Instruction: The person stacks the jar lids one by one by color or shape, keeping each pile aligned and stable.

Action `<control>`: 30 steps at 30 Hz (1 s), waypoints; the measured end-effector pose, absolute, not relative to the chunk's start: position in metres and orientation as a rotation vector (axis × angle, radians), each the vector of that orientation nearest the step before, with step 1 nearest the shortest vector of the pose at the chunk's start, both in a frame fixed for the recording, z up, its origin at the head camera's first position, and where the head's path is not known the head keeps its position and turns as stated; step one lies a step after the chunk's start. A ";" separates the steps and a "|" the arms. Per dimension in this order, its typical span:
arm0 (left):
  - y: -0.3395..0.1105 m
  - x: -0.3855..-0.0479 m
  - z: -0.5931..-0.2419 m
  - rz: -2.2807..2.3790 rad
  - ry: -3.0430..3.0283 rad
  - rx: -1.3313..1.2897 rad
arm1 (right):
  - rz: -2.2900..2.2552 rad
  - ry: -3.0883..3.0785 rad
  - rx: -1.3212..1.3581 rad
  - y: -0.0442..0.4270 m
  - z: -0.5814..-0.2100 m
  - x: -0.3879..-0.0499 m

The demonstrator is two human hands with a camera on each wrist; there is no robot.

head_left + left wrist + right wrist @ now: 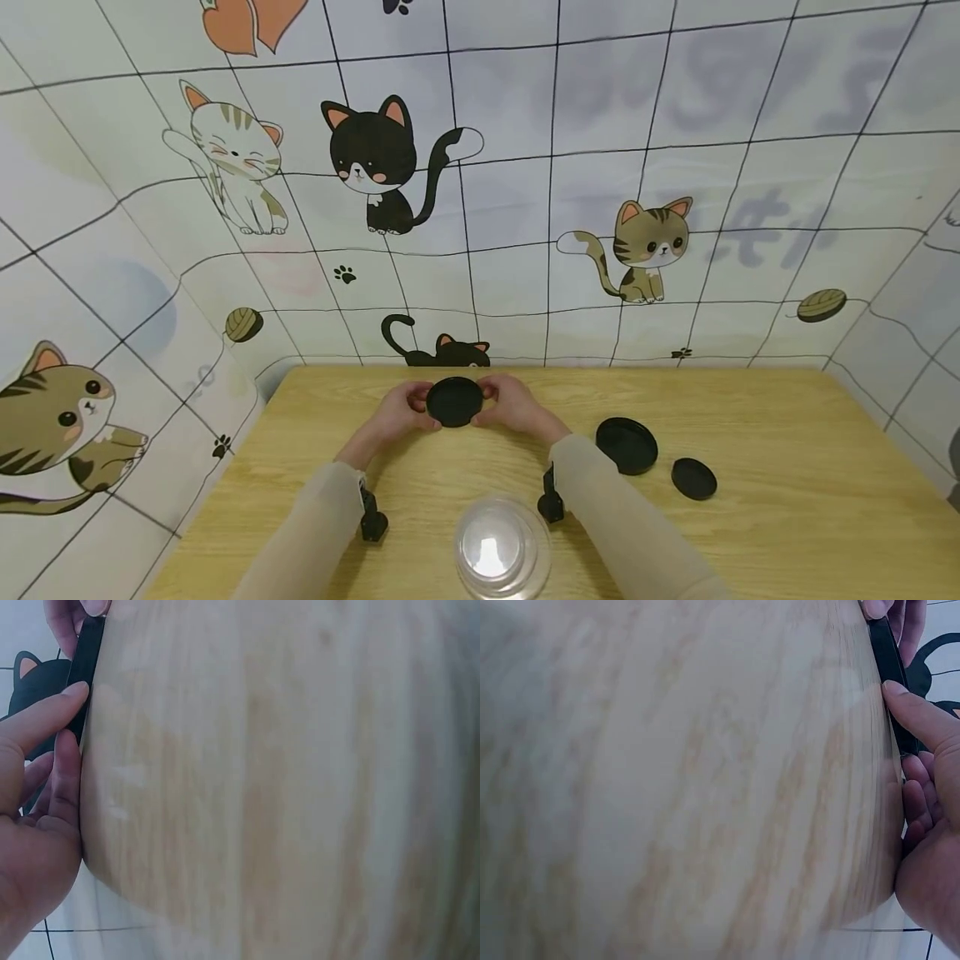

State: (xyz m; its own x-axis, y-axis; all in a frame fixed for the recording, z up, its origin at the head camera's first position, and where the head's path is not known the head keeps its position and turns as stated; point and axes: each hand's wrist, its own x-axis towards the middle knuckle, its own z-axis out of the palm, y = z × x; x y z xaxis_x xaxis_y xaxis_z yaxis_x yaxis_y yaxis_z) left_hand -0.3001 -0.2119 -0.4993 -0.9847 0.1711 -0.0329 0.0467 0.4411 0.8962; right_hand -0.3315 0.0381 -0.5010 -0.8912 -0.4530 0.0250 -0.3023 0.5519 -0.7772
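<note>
Near the table's far edge, a round black lid with a raised rim is held between both hands. My left hand grips its left side, with the thumb on the near rim and the fingers curled behind. On the opposite side my right hand pinches the rim the same way. In the left wrist view the lid shows edge-on, close to the wood, beside the left hand. The right wrist view likewise shows the lid's edge under the thumb of the right hand.
A larger black lid and a smaller one lie right of the right forearm. Clear round containers, apparently nested, stand at the near middle between the forearms. A cat-printed curtain rises behind the wooden table.
</note>
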 end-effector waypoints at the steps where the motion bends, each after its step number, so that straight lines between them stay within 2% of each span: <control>1: -0.212 -0.299 -0.500 1.589 2.563 0.189 | -1.252 2.605 -0.642 0.038 -0.501 -0.331; 15: -0.205 -0.282 -0.491 1.568 2.557 0.206 | -1.298 2.487 -0.695 0.047 -0.490 -0.321; 23: -0.191 -0.269 -0.477 1.726 2.391 0.270 | -1.270 2.486 -0.665 0.070 -0.469 -0.306; 30: -0.180 -0.258 -0.465 1.743 2.373 0.314 | -1.272 2.498 -0.771 0.092 -0.451 -0.292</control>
State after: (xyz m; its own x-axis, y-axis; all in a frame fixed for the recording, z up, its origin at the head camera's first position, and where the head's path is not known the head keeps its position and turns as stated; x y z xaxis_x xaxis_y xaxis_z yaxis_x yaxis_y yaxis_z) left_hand -0.2579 -0.1797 -0.4646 -0.9613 0.2746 -0.0206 0.0624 0.2904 0.9549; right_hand -0.2918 0.0924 -0.4513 -0.8341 -0.5508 0.0294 -0.3477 0.4837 -0.8032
